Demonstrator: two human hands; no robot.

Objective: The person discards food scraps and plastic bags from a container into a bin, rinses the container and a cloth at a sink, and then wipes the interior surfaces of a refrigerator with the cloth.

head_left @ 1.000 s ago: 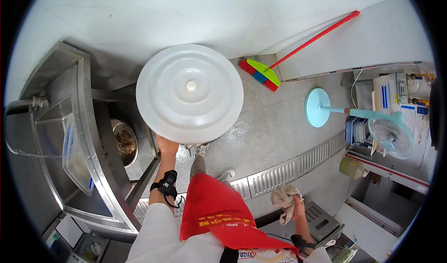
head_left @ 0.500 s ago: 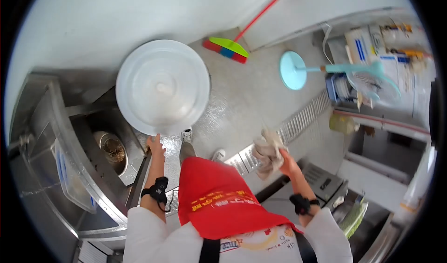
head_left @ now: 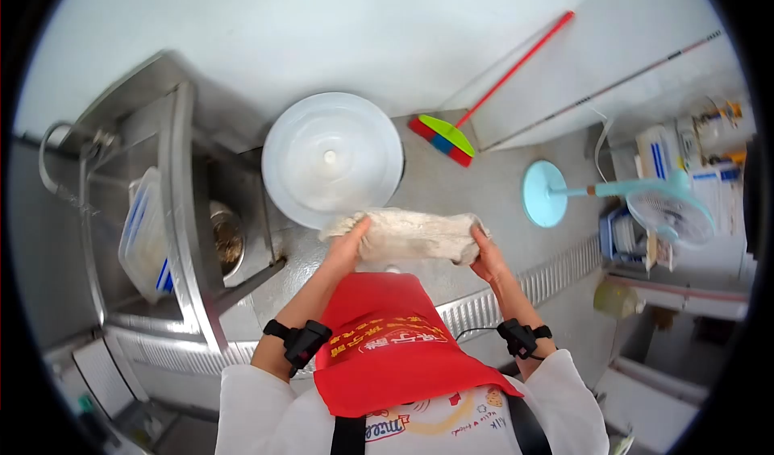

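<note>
Centrally, just below the middle of the frame, we have a pale cloth (head_left: pixel 419 236) stretched sideways between our two hands. Our left hand (head_left: pixel 347 245) grips its left end, and our right hand (head_left: pixel 485 257) pinches the other. Beyond it, left of centre, sits a round white tub (head_left: pixel 330 161); it may have a lid on, though blur makes that uncertain. A broom (head_left: pixel 447 139) leans at upper right of centre, with a blue fan (head_left: pixel 645 201) farther right and a metal sink (head_left: pixel 181 221) at left.
</note>
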